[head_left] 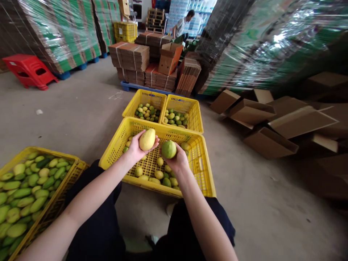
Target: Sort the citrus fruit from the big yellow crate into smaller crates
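Observation:
My left hand [137, 146] holds a large yellow fruit [147, 140], the palm turned up beneath it. Close by on the right, my right hand [179, 158] has its fingers round a green fruit [169, 149]. Both fruits are above a big yellow crate [205, 170] of slotted plastic, apart from each other. Inside that crate, several yellow and green fruits [159, 174] lie mostly along the near side, with some at the left and right. The undersides of both held fruits are hidden by my hands.
Two smaller yellow crates [201, 117] with fruit stand beyond. A crate full of green fruit [32, 181] is at the left. Cardboard boxes [251, 110] lie right; a red stool [31, 69] stands far left. Behind stacked cardboard [130, 56], a person [181, 27] bends down.

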Available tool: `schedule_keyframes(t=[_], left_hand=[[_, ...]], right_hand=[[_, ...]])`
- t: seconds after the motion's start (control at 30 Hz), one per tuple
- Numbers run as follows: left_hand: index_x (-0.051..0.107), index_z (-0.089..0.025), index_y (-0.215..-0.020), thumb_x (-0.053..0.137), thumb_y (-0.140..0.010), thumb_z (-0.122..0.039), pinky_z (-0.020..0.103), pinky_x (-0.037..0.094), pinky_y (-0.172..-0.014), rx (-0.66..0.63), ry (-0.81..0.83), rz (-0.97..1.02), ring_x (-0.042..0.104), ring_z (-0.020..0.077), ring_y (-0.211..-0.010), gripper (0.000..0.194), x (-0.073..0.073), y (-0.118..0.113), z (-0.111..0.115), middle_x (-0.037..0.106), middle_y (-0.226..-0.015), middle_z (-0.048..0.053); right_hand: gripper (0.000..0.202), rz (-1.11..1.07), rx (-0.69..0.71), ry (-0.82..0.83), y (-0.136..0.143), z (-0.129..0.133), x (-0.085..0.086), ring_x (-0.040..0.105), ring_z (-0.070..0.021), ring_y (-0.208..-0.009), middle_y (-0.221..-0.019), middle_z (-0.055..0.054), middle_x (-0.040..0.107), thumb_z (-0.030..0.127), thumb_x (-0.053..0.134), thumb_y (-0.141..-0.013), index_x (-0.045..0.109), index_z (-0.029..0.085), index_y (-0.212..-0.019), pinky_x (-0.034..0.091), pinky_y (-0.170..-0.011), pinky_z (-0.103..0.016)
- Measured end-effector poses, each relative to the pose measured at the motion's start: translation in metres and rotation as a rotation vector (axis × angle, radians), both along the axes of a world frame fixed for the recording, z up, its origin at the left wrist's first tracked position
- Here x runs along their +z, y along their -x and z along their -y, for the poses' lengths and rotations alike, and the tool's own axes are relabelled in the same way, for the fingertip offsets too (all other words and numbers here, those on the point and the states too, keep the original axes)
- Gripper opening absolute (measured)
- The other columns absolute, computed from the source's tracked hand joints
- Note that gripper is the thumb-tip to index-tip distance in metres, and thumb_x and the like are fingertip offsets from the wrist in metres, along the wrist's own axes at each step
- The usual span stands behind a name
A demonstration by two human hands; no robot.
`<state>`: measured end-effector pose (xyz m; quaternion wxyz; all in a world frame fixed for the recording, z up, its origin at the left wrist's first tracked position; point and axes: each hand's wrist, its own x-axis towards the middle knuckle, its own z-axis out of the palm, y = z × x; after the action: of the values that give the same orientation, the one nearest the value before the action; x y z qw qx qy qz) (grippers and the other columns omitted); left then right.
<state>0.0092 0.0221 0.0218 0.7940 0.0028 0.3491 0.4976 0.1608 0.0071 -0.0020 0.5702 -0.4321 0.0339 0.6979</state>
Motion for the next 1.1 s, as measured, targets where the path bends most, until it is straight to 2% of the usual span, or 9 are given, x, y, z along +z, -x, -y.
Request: schedule_keyframes(t=[0.1,0.17,0.3,0.37,0.5,0.63,0.83,1.0,1.1], left_hand=[[0.062,-0.007,-0.12,0.044,-0.098,-0.027,0.031,0.062,-0.061,0.024,0.029,0.016,0.072,0.0216,-0.069,0.034,-0.002,0.0,-0.001,0.072,-0.078,0.013],[0.062,-0.009,-0.119,0.041,-0.099,-0.026,0.031,0.062,-0.06,0.052,0.068,0.02,0.072,0.0212,-0.068,0.033,-0.004,-0.001,-0.002,0.072,-0.079,0.012],[0.062,-0.012,-0.117,0.038,-0.1,-0.024,0.031,0.062,-0.058,0.093,0.139,0.009,0.072,0.021,-0.066,0.031,-0.006,-0.003,-0.003,0.07,-0.077,0.011],[0.062,-0.013,-0.114,0.043,-0.099,-0.026,0.031,0.063,-0.058,0.089,0.131,0.013,0.072,0.021,-0.067,0.027,-0.005,-0.003,-0.002,0.07,-0.078,0.01],[0.063,-0.013,-0.106,0.059,-0.093,-0.027,0.03,0.064,-0.06,0.089,0.057,-0.016,0.072,0.0203,-0.067,0.019,-0.001,-0.004,0.0,0.069,-0.078,0.009],[0.063,-0.012,-0.108,0.061,-0.093,-0.024,0.029,0.064,-0.062,0.082,0.042,0.0,0.072,0.0192,-0.069,0.019,-0.001,-0.004,0.0,0.07,-0.079,0.01],[0.063,-0.009,-0.11,0.053,-0.097,-0.033,0.028,0.063,-0.061,0.038,0.029,0.038,0.071,0.0189,-0.068,0.029,-0.004,-0.001,0.0,0.072,-0.081,0.012],[0.064,-0.007,-0.109,0.048,-0.096,-0.038,0.025,0.057,-0.053,0.042,-0.007,0.047,0.069,0.0186,-0.063,0.037,-0.006,0.002,0.001,0.072,-0.077,0.013],[0.065,-0.005,-0.111,0.049,-0.095,-0.037,0.022,0.053,-0.047,0.044,0.008,0.028,0.065,0.0166,-0.056,0.039,-0.006,0.004,0.0,0.07,-0.071,0.011]], right_hand=[[0.025,-0.011,0.082,-0.001,0.0,0.004,0.005,0.066,-0.0191,-0.061,-0.065,-0.003,0.07,0.033,0.044,-0.098,0.062,0.02,-0.088,0.062,-0.058,-0.035],[0.021,0.004,0.106,-0.062,0.0,0.006,0.01,0.067,-0.0188,-0.062,-0.067,-0.003,0.07,0.038,0.054,-0.095,0.061,0.02,-0.088,0.061,-0.055,-0.032],[0.009,0.022,0.143,-0.164,0.0,0.008,0.015,0.067,-0.0155,-0.062,-0.069,0.001,0.07,0.022,0.068,-0.083,0.06,0.022,-0.086,0.059,-0.054,-0.024],[0.007,0.021,0.184,-0.152,-0.001,0.007,0.015,0.066,-0.016,-0.059,-0.068,-0.001,0.07,0.025,0.066,-0.084,0.061,0.021,-0.085,0.057,-0.051,-0.024],[0.03,-0.025,0.232,-0.095,-0.002,0.006,0.011,0.062,-0.0166,-0.052,-0.066,-0.007,0.069,0.047,0.054,-0.091,0.061,0.018,-0.087,0.052,-0.042,-0.024],[0.038,-0.045,0.252,-0.122,-0.001,0.005,0.008,0.053,-0.0136,-0.042,-0.064,-0.006,0.067,0.055,0.049,-0.093,0.06,0.019,-0.087,0.04,-0.032,-0.02],[0.031,-0.089,0.147,-0.162,0.001,0.006,0.011,0.066,-0.0172,-0.06,-0.07,-0.005,0.07,0.048,0.052,-0.095,0.061,0.019,-0.093,0.053,-0.044,-0.023],[0.02,-0.11,0.198,-0.232,-0.001,0.009,0.016,0.071,-0.0197,-0.071,-0.076,-0.007,0.073,0.035,0.058,-0.092,0.064,0.017,-0.093,0.06,-0.056,-0.027],[0.023,-0.099,0.216,-0.241,-0.001,0.009,0.015,0.071,-0.0206,-0.072,-0.077,-0.008,0.073,0.038,0.059,-0.092,0.065,0.017,-0.093,0.061,-0.056,-0.027]])
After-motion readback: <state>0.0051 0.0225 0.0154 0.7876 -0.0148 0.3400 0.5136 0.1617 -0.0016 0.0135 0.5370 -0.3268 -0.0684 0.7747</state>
